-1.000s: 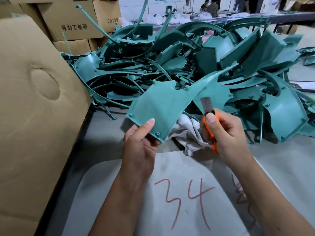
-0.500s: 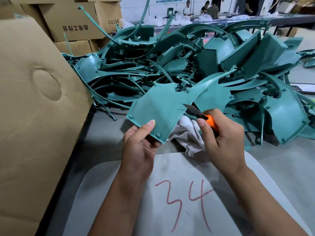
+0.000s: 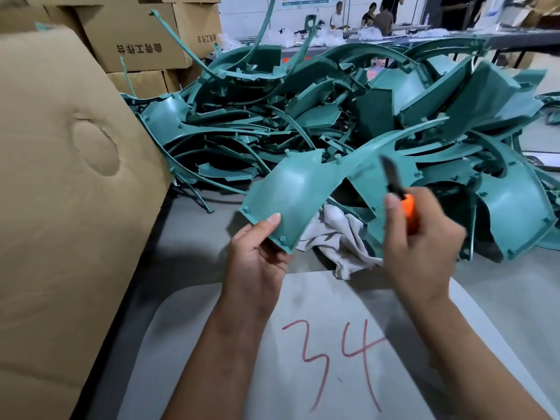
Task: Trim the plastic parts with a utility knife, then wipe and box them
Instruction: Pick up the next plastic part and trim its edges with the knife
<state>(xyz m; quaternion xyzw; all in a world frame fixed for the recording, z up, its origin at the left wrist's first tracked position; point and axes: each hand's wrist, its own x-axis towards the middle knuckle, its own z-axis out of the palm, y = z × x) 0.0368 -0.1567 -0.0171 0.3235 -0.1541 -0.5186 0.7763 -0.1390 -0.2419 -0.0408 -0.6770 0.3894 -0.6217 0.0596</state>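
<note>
My left hand (image 3: 257, 259) grips the lower corner of a teal plastic part (image 3: 298, 192), a curved panel with a long thin arm reaching up to the right. My right hand (image 3: 421, 253) grips an orange utility knife (image 3: 407, 212). Its dark blade points up and left, blurred, just right of the part's edge and apart from it. A crumpled white cloth (image 3: 339, 241) lies on the table between my hands, partly under the part.
A big heap of teal plastic parts (image 3: 348, 116) fills the table behind. A tall cardboard box flap (image 3: 66, 192) stands at the left, stacked cartons (image 3: 136, 43) behind it. A grey mat marked 34 (image 3: 333, 353) lies below my hands. People work at far tables.
The knife blade swung from upright to pointing left against the part's edge, then back up and right, away from it. My left hand has kept hold of the part.
</note>
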